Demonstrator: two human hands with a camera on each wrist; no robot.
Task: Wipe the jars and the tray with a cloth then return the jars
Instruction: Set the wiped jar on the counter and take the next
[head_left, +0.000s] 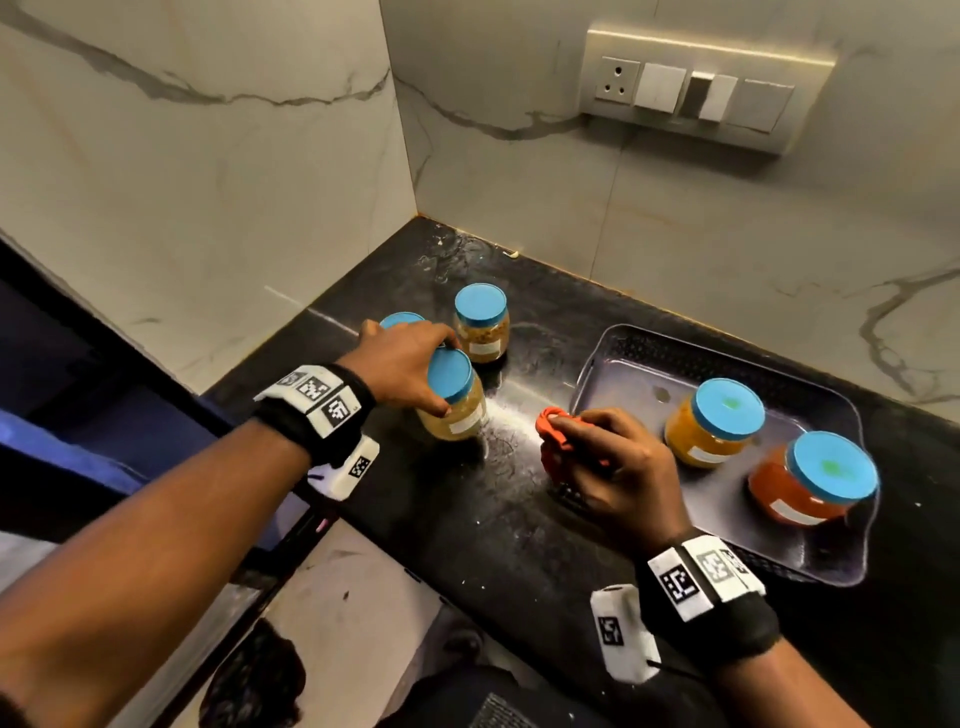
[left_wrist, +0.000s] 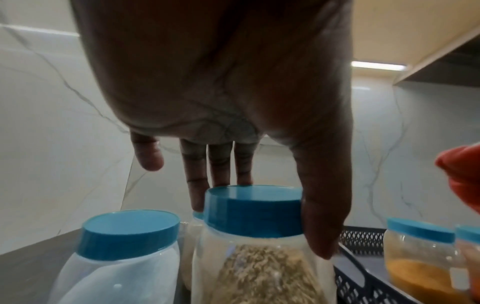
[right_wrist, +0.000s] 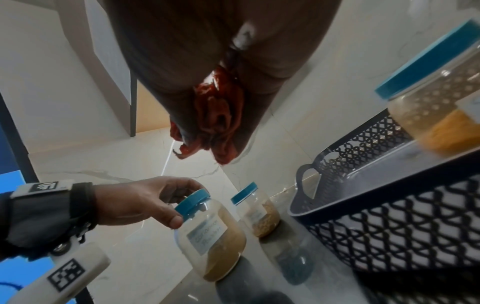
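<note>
My left hand (head_left: 402, 364) grips the blue lid of a tilted jar (head_left: 453, 400) on the dark surface (head_left: 467, 519); my right hand (head_left: 618, 467) clutches the bunched orange cloth (head_left: 551, 441) beside the tray (head_left: 623, 358), where two jars stand.

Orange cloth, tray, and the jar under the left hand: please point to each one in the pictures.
orange cloth (head_left: 551, 420), head view, on the bunched end past the fingers.
tray (head_left: 631, 340), head view, on the far left rim.
jar (head_left: 450, 375), head view, on its blue lid.
</note>
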